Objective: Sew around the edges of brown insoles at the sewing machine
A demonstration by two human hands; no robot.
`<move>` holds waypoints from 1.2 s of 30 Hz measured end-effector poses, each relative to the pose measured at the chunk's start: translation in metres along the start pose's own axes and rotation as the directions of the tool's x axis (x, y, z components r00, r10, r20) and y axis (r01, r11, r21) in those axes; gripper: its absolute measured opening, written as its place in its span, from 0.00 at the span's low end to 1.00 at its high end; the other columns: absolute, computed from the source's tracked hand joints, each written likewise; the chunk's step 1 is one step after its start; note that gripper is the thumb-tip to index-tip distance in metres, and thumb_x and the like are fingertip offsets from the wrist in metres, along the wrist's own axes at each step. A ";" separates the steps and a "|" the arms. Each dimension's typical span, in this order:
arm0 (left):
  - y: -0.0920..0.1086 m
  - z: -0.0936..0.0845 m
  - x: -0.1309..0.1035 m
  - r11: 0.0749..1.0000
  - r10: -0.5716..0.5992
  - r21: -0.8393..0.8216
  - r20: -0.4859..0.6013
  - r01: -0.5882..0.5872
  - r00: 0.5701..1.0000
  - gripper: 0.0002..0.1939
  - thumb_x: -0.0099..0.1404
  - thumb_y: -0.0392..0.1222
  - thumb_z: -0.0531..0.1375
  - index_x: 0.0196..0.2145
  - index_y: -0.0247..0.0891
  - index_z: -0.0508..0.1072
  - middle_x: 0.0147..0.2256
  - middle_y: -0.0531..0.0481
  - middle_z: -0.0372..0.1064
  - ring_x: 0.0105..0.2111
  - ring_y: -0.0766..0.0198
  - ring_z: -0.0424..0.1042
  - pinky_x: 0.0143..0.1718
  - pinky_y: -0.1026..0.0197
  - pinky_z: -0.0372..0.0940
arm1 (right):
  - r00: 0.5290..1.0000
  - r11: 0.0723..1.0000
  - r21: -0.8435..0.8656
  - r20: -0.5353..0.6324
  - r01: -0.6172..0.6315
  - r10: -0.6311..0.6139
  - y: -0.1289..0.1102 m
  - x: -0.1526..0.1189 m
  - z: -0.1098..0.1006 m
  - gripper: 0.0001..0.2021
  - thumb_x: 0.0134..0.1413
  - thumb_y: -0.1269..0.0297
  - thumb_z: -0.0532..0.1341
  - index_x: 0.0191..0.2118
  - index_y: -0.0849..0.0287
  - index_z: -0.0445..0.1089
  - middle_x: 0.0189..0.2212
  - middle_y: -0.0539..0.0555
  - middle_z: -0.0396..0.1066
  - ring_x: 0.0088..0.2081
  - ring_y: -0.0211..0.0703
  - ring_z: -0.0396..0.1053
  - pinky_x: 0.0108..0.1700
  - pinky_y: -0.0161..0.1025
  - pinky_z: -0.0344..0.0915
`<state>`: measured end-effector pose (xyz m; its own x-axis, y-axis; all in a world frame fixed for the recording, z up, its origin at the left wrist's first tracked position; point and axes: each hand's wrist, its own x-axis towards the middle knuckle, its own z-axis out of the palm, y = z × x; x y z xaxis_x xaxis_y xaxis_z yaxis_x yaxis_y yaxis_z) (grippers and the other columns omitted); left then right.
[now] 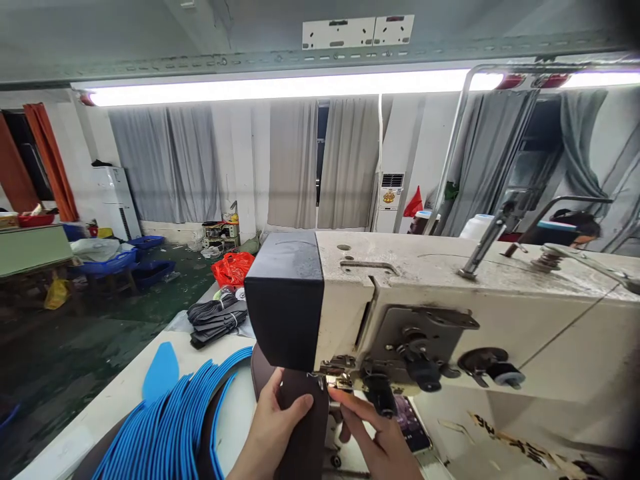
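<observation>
While touching a dark brown panel beneath the head of a sewing machine, lays the left hand upon it—with thumb and forefinger spread apart—and sets the right hand beside the presser foot with forefinger extended; cannot tell whether pinching anything there. Has, to the left on the tabletop, a stack of blue-edged pieces and, farther back, tied dark bundles.
</observation>
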<state>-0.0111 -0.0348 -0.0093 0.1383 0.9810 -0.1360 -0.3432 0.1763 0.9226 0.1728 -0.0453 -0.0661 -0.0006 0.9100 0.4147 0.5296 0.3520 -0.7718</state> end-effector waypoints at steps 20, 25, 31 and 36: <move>0.006 -0.012 -0.005 0.982 -0.166 0.114 0.109 0.153 0.980 0.33 0.47 0.38 0.68 0.51 0.41 0.62 0.28 0.57 0.70 0.18 0.73 0.63 0.17 0.71 0.58 | 0.988 0.996 0.091 0.156 -0.020 0.005 -0.011 0.006 -0.010 0.23 0.64 0.51 0.49 0.54 0.55 0.72 0.21 0.52 0.77 0.23 0.40 0.74 0.30 0.33 0.72; 0.010 -0.015 0.010 0.986 -0.134 0.128 0.191 0.110 0.972 0.22 0.46 0.34 0.66 0.41 0.37 0.67 0.27 0.54 0.71 0.22 0.72 0.64 0.17 0.71 0.55 | 0.993 0.999 0.032 0.113 0.014 -0.018 -0.004 0.005 -0.006 0.22 0.64 0.49 0.49 0.52 0.51 0.74 0.18 0.50 0.76 0.23 0.39 0.74 0.31 0.31 0.72; -0.002 -0.018 0.030 0.994 -0.099 0.046 0.098 0.095 0.990 0.18 0.45 0.33 0.67 0.31 0.38 0.63 0.27 0.53 0.73 0.23 0.71 0.68 0.20 0.71 0.55 | 0.998 0.999 0.008 0.035 0.043 -0.043 0.004 0.003 -0.001 0.22 0.63 0.47 0.51 0.51 0.50 0.75 0.18 0.50 0.75 0.25 0.40 0.73 0.36 0.33 0.73; -0.012 -0.009 0.023 0.993 -0.004 -0.115 0.071 0.012 0.997 0.20 0.49 0.37 0.69 0.38 0.37 0.66 0.33 0.48 0.76 0.27 0.68 0.72 0.23 0.70 0.59 | 0.997 0.997 0.017 0.043 0.070 -0.071 0.003 0.005 0.000 0.23 0.64 0.48 0.50 0.52 0.52 0.75 0.17 0.49 0.74 0.24 0.40 0.73 0.40 0.35 0.71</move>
<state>-0.0123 -0.0138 -0.0270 0.2054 0.9720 -0.1140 -0.4456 0.1966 0.8733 0.1747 -0.0395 -0.0666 -0.0742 0.8913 0.4472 0.5139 0.4185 -0.7488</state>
